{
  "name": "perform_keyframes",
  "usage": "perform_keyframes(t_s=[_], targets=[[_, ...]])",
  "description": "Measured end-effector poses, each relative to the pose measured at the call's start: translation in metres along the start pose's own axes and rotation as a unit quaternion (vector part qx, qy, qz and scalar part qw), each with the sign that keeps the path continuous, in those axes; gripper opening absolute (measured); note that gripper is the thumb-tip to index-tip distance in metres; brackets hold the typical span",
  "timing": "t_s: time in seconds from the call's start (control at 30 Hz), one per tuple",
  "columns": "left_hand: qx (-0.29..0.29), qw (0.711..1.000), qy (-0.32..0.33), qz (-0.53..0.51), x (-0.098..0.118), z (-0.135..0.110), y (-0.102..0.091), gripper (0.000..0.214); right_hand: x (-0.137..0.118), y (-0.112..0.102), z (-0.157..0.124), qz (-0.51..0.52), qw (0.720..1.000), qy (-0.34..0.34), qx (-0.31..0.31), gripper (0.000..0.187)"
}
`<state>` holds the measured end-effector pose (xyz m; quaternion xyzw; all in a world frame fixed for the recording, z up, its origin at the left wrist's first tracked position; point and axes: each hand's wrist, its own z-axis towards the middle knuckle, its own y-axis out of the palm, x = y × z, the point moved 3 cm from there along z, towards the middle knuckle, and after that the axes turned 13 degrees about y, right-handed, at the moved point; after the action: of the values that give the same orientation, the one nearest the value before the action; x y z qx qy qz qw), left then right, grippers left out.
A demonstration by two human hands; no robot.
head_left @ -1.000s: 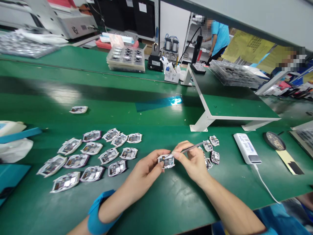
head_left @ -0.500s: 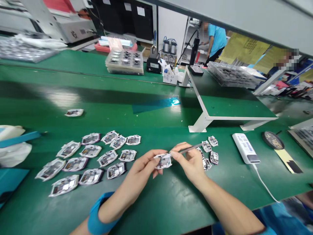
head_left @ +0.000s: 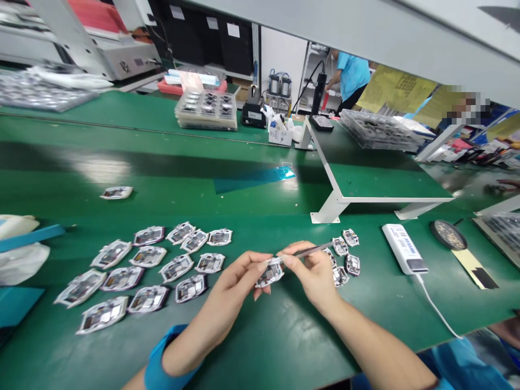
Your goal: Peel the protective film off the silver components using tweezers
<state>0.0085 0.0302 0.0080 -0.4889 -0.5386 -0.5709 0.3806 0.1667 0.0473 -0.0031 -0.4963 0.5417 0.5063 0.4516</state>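
My left hand (head_left: 239,279) grips a small watch case with electronics inside (head_left: 270,274) by its left side, thumb on top and fingers beneath. My right hand (head_left: 312,268) is closed on thin grey metal tweezers (head_left: 311,251), whose back end points to the upper right. The fingertips of that hand meet the top right edge of the case, hiding the tweezers' tips. Several similar open cases (head_left: 148,256) lie in rough rows on the green bench to the left. A smaller group of cases (head_left: 352,265) lies just beyond my right hand.
A white-legged riser (head_left: 390,181) stands at the back right. Nearer are a white box with a cable (head_left: 404,248) and a round black dish (head_left: 448,234). Blue film (head_left: 254,181) lies mid-bench, with stacked trays (head_left: 207,111) behind. A person in blue (head_left: 352,76) stands in the background.
The case in my left hand has tilted, its right end rising, and my right fingers have closed in on its top edge. The whole view has shifted slightly.
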Motion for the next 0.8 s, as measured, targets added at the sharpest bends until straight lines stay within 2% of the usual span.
perform_keyframes(t_s=[0.13,0.27,0.37,0.5,0.57,0.8], targets=[[-0.008,1.000,0.013,0.013,-0.005,0.000,-0.001,0.029,0.001,0.002,-0.001,0.011,1.000,-0.011,-0.003,0.007],[-0.002,1.000,0.009,0.012,-0.009,0.002,-0.003,0.033,-0.001,0.002,-0.002,0.006,0.998,-0.055,-0.020,0.005],[0.003,1.000,-0.008,0.010,-0.008,0.004,-0.004,0.035,-0.007,0.002,-0.005,-0.043,0.991,-0.124,-0.034,0.005],[0.013,0.999,-0.031,0.016,-0.004,0.004,-0.005,0.036,-0.019,0.000,-0.011,-0.116,0.962,-0.245,-0.029,0.011],[0.017,0.999,-0.043,0.014,-0.003,0.004,-0.006,0.038,-0.023,0.000,-0.013,-0.145,0.949,-0.277,-0.032,0.011],[0.007,0.998,-0.063,0.011,-0.002,0.002,-0.006,0.039,-0.026,0.001,-0.013,-0.210,0.932,-0.290,-0.052,0.008]])
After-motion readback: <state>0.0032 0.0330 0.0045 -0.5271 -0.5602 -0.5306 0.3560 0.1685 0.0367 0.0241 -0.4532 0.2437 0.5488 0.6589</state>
